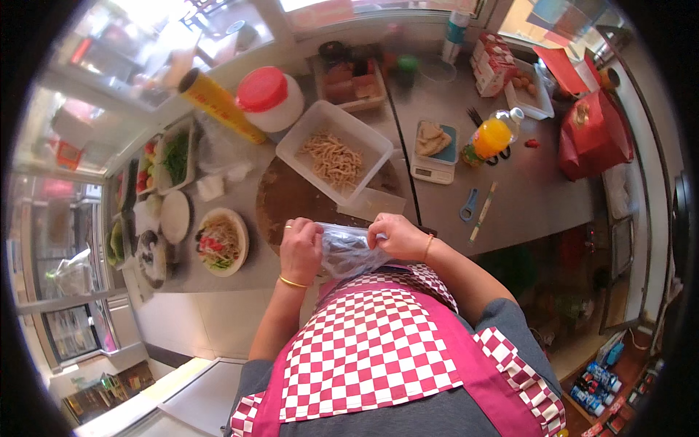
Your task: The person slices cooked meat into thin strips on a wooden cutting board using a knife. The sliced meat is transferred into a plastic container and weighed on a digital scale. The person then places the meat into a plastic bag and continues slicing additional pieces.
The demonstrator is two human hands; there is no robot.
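Between my hands, just in front of the checkered apron [371, 338], a clear plastic bag [349, 251] is spread by its top edge. My left hand [301, 248] pinches its left end, and my right hand [398, 236] grips its right end. Whether anything lies inside the bag cannot be told. Beyond them a translucent plastic tub [371, 143] of shredded meat [333, 158] rests on a round wooden chopping board [273, 202]. A flat clear sheet or lid [374, 204] lies by the tub's near edge. Left of my left hand stands a bowl [244, 257] of noodles topped with red and green pieces.
Rightward are a digital scale [433, 170] bearing folded food, an orange drink bottle [491, 136], a blue peeler-like tool [468, 205] and a red bag [595, 136]. At left are a tray of greens [176, 155], a red-lidded jar [267, 98] and a yellow roll [218, 106].
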